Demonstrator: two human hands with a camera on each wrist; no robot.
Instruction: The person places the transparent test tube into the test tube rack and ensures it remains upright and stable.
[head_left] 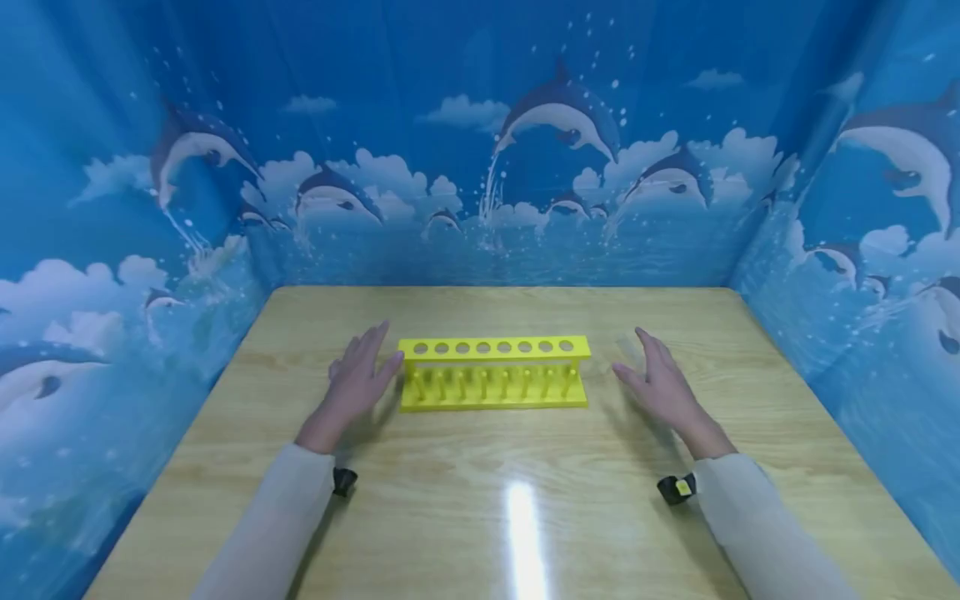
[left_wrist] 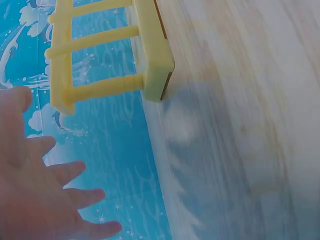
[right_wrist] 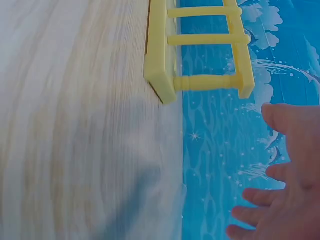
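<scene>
A yellow test tube rack stands on the table, with a row of round holes along its top and several short pegs on its base. No tubes show in it. My left hand is at the rack's left end, fingers spread and thumb tip close to its top bar. On the other side, my right hand hovers a little away from the rack's right end, its fingers extended and holding nothing. A faint, see-through object lies by the right fingertips; its kind is unclear. Both wrist views show a gap between hand and rack.
The pale wood-grain table ends at a blue dolphin-print curtain behind and on both sides. A bright light reflection falls on the tabletop in front. Dark straps sit at both wrists.
</scene>
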